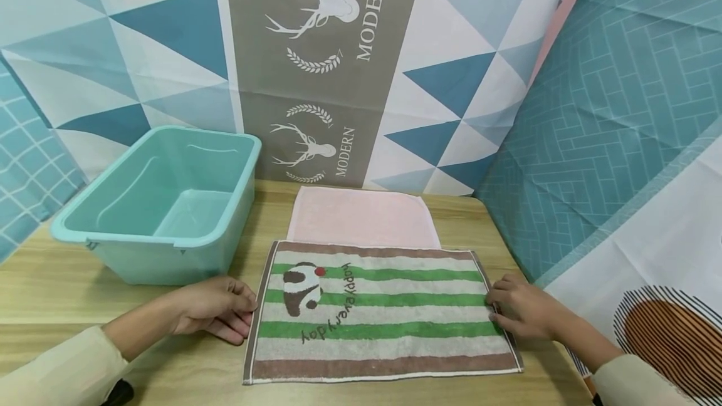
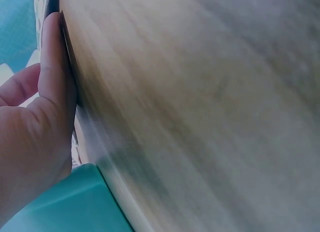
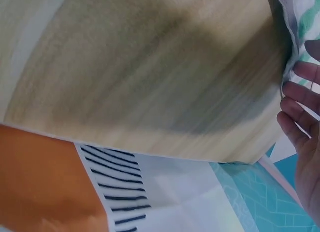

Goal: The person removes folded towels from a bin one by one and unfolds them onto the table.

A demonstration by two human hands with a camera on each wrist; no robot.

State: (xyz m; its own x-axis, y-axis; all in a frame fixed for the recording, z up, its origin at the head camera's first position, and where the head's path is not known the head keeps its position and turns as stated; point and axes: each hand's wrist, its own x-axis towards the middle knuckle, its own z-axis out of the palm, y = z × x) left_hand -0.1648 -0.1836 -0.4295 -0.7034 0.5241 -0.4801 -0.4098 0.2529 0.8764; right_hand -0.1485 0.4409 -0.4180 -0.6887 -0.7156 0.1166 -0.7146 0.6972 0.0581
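A striped towel (image 1: 383, 315) in green, white and brown, with a panda and lettering at its left end, lies spread flat on the wooden table. My left hand (image 1: 211, 309) rests at its left edge, fingers slightly bent, the fingertips beside the dark border. On the opposite side, my right hand (image 1: 524, 306) touches the right edge with its fingertips. In the right wrist view, the fingers of that right hand (image 3: 306, 104) are spread along the towel's border. A pink towel (image 1: 361, 215) lies flat behind the striped one, whose far edge meets or overlaps its front edge.
A turquoise plastic basin (image 1: 220, 243) stands at the back left of the table, close to my left forearm. Patterned cloth (image 1: 316, 80) hangs behind the table, and more cloth (image 1: 632, 111) covers the right side. Wooden tabletop (image 1: 186, 374) shows in front of the left hand.
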